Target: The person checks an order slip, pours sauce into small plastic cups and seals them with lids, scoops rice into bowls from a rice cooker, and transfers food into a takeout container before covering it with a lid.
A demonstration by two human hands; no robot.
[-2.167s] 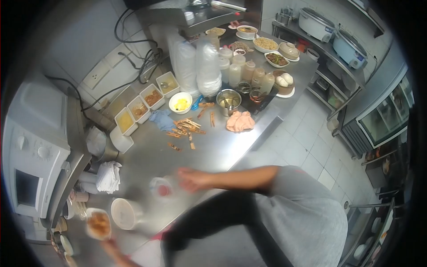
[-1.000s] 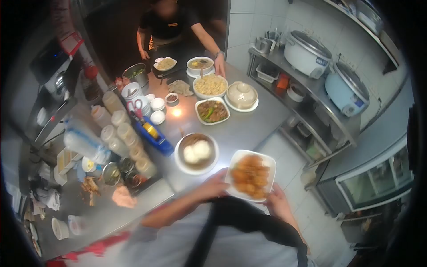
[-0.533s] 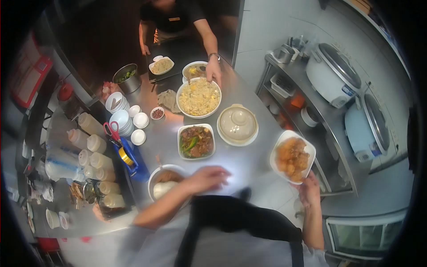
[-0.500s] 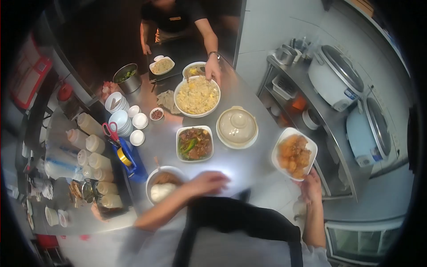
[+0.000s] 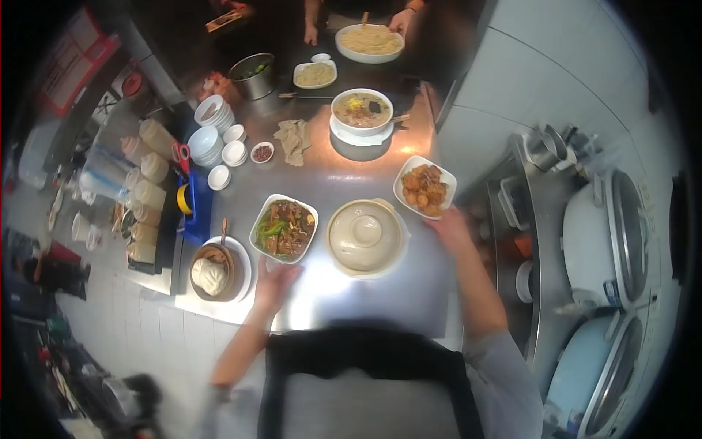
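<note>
The right hand [image 5: 447, 225] grips the near edge of a square white bowl of fried pieces [image 5: 425, 188], which sits just beyond the fingers at the counter's right edge. The left hand [image 5: 276, 284] meets the near rim of a second square bowl, of meat and green pepper [image 5: 284, 228]; whether its fingers are closed on that rim I cannot tell. This bowl lies directly beyond the hand.

Between the two bowls stands a lidded clay pot [image 5: 365, 238]. To the left, near the left hand, a bamboo steamer [image 5: 235, 274] with a white bun rests on a white plate [image 5: 246, 263]. Farther off is a soup bowl [image 5: 362, 110] on its saucer, and at the far side a co-worker's hand [image 5: 401, 22] touches a wide bowl of pale food [image 5: 370, 45].

At the far left hangs a red-bordered sheet [image 5: 75, 62], its writing too blurred to read. On the right, the white cooker [image 5: 591, 241] carries a small blue-and-white label [image 5: 611, 293], too small to make out.
</note>
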